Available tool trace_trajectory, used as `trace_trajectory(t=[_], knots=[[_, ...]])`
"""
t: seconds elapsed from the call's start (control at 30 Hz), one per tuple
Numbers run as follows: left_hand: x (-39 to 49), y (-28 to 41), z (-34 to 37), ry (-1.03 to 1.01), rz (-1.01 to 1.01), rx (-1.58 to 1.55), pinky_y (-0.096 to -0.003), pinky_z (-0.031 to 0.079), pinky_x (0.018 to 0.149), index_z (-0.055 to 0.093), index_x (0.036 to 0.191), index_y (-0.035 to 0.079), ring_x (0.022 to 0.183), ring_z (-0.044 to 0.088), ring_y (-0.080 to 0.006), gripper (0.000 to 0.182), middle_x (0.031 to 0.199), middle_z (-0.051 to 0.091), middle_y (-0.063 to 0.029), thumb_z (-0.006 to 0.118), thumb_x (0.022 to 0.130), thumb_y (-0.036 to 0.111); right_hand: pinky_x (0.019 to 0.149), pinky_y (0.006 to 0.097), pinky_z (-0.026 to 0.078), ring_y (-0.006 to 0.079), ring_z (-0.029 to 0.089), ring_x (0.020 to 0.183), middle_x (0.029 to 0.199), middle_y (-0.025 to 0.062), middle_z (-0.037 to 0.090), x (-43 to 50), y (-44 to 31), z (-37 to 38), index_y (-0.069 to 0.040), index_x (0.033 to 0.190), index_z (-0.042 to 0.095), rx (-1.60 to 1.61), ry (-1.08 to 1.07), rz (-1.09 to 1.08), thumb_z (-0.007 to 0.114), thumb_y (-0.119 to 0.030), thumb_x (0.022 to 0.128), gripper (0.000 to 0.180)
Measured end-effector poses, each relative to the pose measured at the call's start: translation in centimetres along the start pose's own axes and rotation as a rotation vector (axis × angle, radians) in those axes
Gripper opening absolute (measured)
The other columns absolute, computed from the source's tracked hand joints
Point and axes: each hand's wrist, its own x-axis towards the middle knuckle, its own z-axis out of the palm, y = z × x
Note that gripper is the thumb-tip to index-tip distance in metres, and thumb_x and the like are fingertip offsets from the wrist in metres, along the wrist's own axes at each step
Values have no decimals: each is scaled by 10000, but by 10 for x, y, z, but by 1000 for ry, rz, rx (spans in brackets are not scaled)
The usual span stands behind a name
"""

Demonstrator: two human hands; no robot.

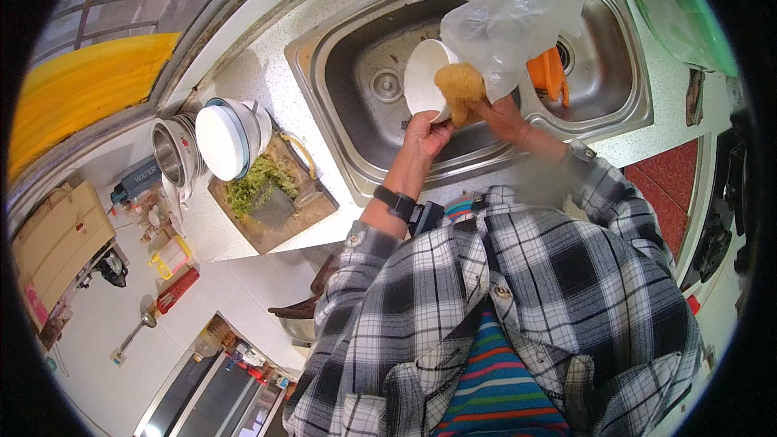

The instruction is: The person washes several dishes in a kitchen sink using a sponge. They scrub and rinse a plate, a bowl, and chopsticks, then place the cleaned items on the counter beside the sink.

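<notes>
Over the large basin of a stainless steel sink (364, 133), my left hand (428, 133) grips the near rim of a white bowl (423, 79). The bowl is tilted on its side, its outer wall facing the drain (386, 85). In my right hand (502, 121) is a yellow-brown cloth or sponge (460, 88), pressed against the bowl's right side. Part of the bowl is hidden behind it. A crumpled clear plastic bag (516, 12) hangs over the divider between the basins, just beyond my right hand.
An orange plastic item (548, 74) lies in the smaller basin (613, 73). Left of the sink, chopped greens and a cleaver blade (272, 206) rest on a cutting board (315, 209). Stacked bowls (220, 142) stand behind it. A green translucent container (674, 12) is at the far right.
</notes>
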Motion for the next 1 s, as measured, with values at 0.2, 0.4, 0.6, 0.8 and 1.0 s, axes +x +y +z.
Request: trace_trajectory(t=[0.2, 0.4, 0.6, 0.8, 1.0], knots=[[-18, -8, 0, -165, -336, 57, -452, 433, 964, 311, 1252, -69, 1131, 455, -365, 411, 1243, 405, -242, 437, 869, 13, 892, 360, 391, 305, 537, 1004, 1033, 158, 581, 55, 37, -47, -12, 1090, 555, -363, -226, -229, 560, -226, 818, 346], [-33, -10, -9, -343, -567, 113, -425, 484, 910, 260, 1273, -116, 1141, 445, -401, 481, 1248, 375, -292, 459, 853, 8, 870, 330, 404, 263, 549, 966, 1022, 130, 601, 69, 56, -58, -31, 1049, 588, -36, -379, 218, 576, -196, 769, 324], [-33, -4, -14, -398, -599, 276, -441, 484, 898, 356, 1247, -81, 1085, 501, -387, 451, 1209, 446, -274, 417, 893, 192, 924, 349, 364, 295, 511, 1043, 1107, 141, 560, 54, 18, -56, -60, 1061, 592, -15, -233, 45, 567, -219, 758, 343], [-37, 4, 22, -110, 243, 910, -318, 480, 707, 581, 1022, -28, 864, 589, -181, 471, 945, 624, -113, 364, 931, 380, 960, 367, 328, 308, 463, 1107, 1171, 143, 527, 71, 46, -40, -36, 1115, 555, -612, -205, -268, 529, -226, 808, 361], [-52, 8, 71, -304, 759, 1479, -279, 426, 555, 644, 814, -2, 578, 522, -99, 423, 654, 607, -45, 523, 873, 400, 958, 360, 333, 298, 458, 1119, 1194, 138, 519, 73, 48, -31, -34, 1141, 529, -134, 7, 76, 496, -228, 845, 355]])
